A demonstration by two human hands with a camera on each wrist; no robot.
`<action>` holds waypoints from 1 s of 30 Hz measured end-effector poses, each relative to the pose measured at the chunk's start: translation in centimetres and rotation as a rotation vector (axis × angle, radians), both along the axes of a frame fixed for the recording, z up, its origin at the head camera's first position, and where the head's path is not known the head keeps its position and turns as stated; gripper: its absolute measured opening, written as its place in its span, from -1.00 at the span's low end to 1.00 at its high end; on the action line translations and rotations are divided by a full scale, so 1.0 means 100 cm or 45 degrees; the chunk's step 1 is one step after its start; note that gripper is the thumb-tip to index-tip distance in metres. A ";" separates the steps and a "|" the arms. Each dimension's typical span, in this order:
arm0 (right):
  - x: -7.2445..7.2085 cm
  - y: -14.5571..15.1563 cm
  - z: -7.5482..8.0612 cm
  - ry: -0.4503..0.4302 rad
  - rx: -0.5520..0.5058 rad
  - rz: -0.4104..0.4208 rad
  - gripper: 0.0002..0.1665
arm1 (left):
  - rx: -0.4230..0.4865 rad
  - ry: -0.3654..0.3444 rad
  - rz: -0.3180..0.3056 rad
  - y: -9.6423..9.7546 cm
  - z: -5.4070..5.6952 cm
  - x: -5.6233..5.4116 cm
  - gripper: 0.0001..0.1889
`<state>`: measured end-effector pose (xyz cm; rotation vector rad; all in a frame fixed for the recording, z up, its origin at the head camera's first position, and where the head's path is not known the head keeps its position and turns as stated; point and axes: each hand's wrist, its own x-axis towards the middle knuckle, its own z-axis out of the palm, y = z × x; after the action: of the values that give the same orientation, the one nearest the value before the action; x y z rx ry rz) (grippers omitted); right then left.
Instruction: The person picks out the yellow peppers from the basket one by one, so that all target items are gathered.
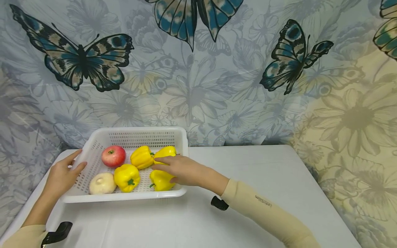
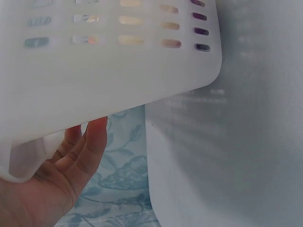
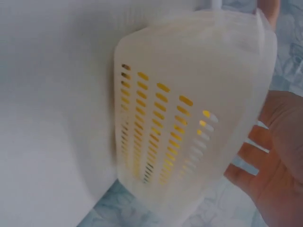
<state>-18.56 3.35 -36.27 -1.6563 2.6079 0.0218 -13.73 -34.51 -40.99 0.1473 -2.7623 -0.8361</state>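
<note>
A white plastic basket (image 1: 124, 198) with slotted walls holds a red apple (image 1: 113, 156), a pale round bulb-like vegetable (image 1: 102, 183) and several yellow bell peppers (image 1: 126, 177). My left hand (image 1: 63, 175) grips the basket's left rim; in the left wrist view its fingers (image 2: 96, 137) show beyond the wall. My right hand (image 1: 183, 169) reaches over the right rim, fingers extended above the two right-hand peppers, partly hiding them. Its thumb lies near the lower right pepper (image 1: 162, 180). In the right wrist view the basket wall (image 3: 189, 61) hides part of the fingers.
The basket stands on the left part of a white table (image 1: 248, 165). Behind the table hangs a cloth (image 1: 198, 96) printed with butterflies and flowers. Dark wrist camera mounts (image 1: 219, 203) stick out below both forearms.
</note>
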 end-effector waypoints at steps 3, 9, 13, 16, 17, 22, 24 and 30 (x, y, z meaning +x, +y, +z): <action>0.000 -0.005 -0.002 0.034 0.072 0.011 -0.13 | 0.004 0.022 -0.007 0.002 0.000 0.000 -0.43; 0.000 -0.018 -0.001 0.063 0.164 0.040 -0.10 | 0.001 0.029 -0.007 0.002 0.002 0.000 -0.43; 0.003 -0.031 -0.004 0.075 0.222 0.079 -0.13 | 0.009 0.011 0.003 0.002 0.002 0.000 -0.43; 0.004 -0.040 -0.008 0.077 0.286 0.087 -0.24 | 0.012 0.015 0.006 0.001 0.002 0.000 -0.43; 0.004 -0.042 -0.009 0.078 0.304 0.087 -0.28 | 0.014 0.017 0.005 0.001 0.002 0.000 -0.43; 0.004 -0.052 -0.013 0.086 0.378 0.089 -0.33 | 0.018 0.018 0.006 0.000 0.000 0.000 -0.43; 0.004 -0.055 -0.015 0.101 0.414 0.090 -0.32 | 0.022 0.012 0.008 0.000 0.000 0.000 -0.42; 0.002 -0.063 -0.018 0.192 0.513 0.098 -0.37 | 0.025 0.015 0.011 0.000 0.000 0.001 -0.43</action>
<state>-18.41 -2.98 -38.07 -1.6551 2.4200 0.6519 -13.62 -34.48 -40.97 0.1570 -2.7417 -0.8589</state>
